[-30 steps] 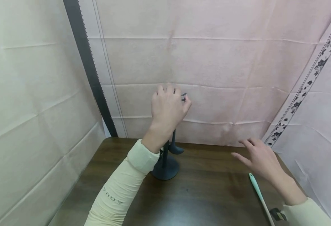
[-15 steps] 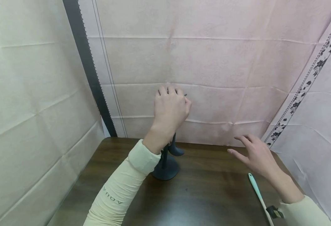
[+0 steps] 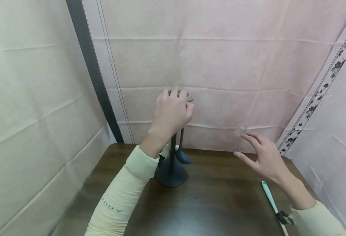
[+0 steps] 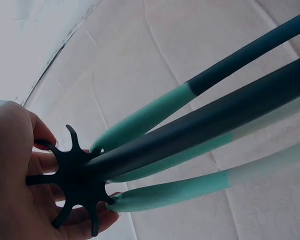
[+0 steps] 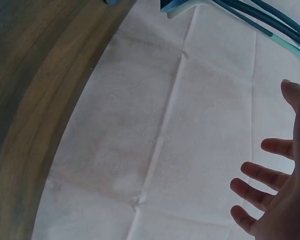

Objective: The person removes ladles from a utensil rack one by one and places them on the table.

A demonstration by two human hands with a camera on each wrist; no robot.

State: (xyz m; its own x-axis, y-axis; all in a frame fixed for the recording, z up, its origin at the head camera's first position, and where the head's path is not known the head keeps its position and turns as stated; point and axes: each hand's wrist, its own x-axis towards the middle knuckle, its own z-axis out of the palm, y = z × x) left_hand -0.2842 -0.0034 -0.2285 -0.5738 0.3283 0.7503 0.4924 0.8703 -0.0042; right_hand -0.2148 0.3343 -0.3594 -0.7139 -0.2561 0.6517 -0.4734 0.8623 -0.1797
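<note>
A dark utensil stand (image 3: 171,175) rises from a round base at the back middle of the table. Over its top lies my left hand (image 3: 173,109), fingers bent around the ring of hooks (image 4: 79,177). Several utensils with turquoise handles (image 4: 145,120) hang there; in the left wrist view a fingertip is right at the end of one handle. A dark ladle (image 3: 183,158) hangs low on the stand's right side. My right hand (image 3: 265,159) hovers at the right, fingers spread and holding nothing. Below it lies a utensil with a turquoise handle (image 3: 268,193) and pale shaft, partly hidden by the wrist camera.
Pale creased cloth (image 3: 220,65) hangs behind the table and on both sides. The brown wooden table (image 3: 214,203) has its back edge just behind the stand.
My left hand has shifted slightly left at the stand's top, and more of the pole and ladle shows. My right hand has moved a little left and up.
</note>
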